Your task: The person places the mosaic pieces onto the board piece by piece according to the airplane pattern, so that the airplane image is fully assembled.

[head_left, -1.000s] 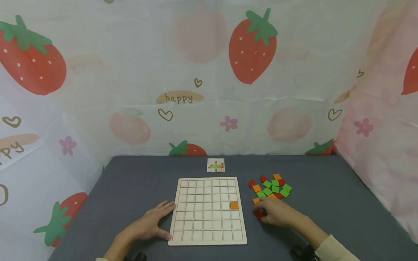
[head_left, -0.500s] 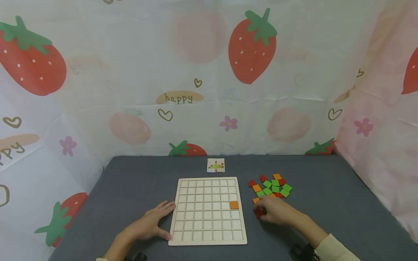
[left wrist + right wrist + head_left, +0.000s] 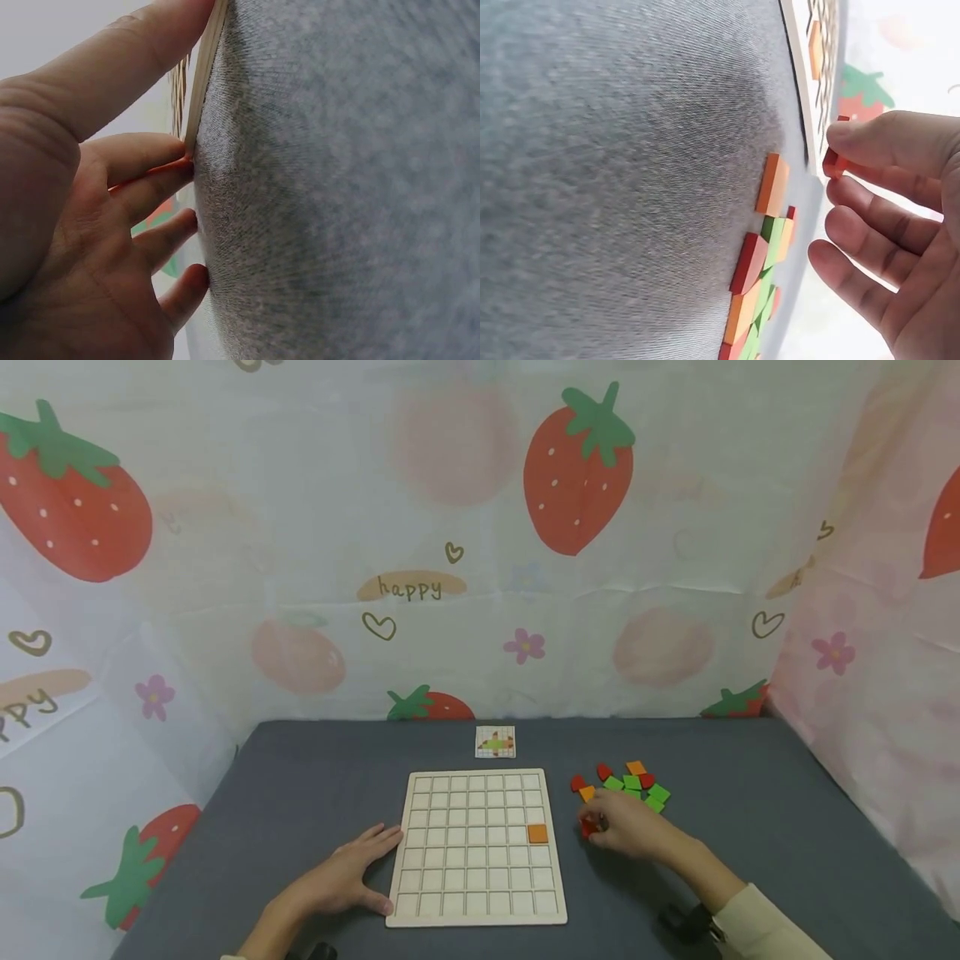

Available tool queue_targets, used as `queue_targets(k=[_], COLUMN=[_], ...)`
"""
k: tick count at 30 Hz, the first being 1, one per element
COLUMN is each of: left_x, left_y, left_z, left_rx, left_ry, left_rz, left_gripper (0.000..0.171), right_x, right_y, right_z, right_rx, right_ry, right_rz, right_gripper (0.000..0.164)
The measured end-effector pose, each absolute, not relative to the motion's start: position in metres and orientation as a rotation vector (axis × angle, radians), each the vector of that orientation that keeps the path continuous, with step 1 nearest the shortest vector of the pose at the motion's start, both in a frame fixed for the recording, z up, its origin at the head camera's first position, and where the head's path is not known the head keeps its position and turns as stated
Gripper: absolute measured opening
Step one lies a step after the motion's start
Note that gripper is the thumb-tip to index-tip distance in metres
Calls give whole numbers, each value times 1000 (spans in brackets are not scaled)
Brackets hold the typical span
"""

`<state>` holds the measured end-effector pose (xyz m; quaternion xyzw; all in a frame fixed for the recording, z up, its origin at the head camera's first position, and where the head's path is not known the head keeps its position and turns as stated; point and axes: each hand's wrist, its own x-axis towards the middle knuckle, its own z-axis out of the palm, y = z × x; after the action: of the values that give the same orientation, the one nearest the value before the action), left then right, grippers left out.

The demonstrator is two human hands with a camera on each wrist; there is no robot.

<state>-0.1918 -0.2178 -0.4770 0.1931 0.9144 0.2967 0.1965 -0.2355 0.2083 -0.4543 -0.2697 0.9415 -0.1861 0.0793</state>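
Note:
A pale wooden board [image 3: 465, 927] with a grid of square cells lies flat on the dark table. One orange square tile [image 3: 537, 833] sits in a cell near its right edge. My left hand [image 3: 341, 878] rests spread at the board's left edge, thumb and fingers touching the rim. With thumb and forefinger my right hand [image 3: 633, 827] pinches a red tile [image 3: 832, 163], held above the table right of the board. Under and behind that hand lie several loose tiles, among them green tiles [image 3: 632, 782], red tiles [image 3: 604, 772] and orange tiles [image 3: 636, 767]; the hand hides some.
A small picture card [image 3: 495, 742] with a coloured grid pattern lies behind the board. Grey cloth covers the table [image 3: 337, 777]. A strawberry-print curtain [image 3: 315, 527] hangs behind and at both sides.
My right hand has moved slightly away from me with the red tile, over the near part of the loose tiles. The left hand and the board have stayed in place.

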Motion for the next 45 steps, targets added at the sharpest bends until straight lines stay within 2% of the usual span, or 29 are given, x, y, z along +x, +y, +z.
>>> queue_targets(k=[13, 20, 25, 33, 38, 45], left_x=[-190, -190, -190, -190, -190, -192], left_y=[-217, -217, -217, -217, -217, -217], left_z=[-476, -476, -476, -476, -477, -478], left_rx=[583, 581, 575, 570, 572, 566], left_ry=[2574, 2575, 2572, 2570, 2575, 2568], left_rz=[844, 848, 853, 850, 847, 843], left_gripper=[104, 103, 103, 103, 104, 104], right_x=[-248, -253, -255, -262, -264, -266], right_y=[195, 184, 175, 167, 162, 154], right_z=[-449, -450, -450, -455, -455, -455], right_rx=[-897, -829, -780, -861, -962, -938], right_ry=[2843, 2867, 2873, 2857, 2845, 2792], right_rz=[-644, -635, -635, -656, -660, -681], right_gripper=[13, 18, 15, 25, 24, 25])
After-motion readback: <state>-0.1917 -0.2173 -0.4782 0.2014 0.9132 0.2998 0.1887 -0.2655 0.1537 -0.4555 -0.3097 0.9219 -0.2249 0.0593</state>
